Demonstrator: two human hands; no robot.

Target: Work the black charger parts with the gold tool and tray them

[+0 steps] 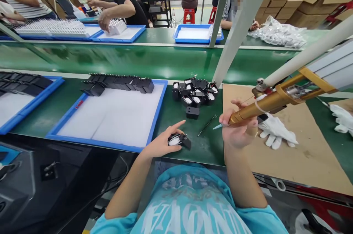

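My left hand (162, 142) grips a small black box-shaped part (185, 141) with a white inside, low over the green table near its front edge. The index finger stretches forward above the part. In my right hand (239, 131) is a gold-coloured glue dispenser (252, 113) with a pale blue nozzle tip (217, 127), the fingers wrapped around its barrel. That tip points left toward the part but stands apart from it. Between the hands lie dark tweezers (206, 125). Behind them sits a pile of similar black parts (194, 92).
A blue-rimmed tray (158, 116) holds a row of black parts along its far side. Another tray (56, 86) stands at far left. White gloves (277, 131) lie on cardboard (306, 153) at right. A slanted white post (242, 24) rises behind; co-workers sit across the line.
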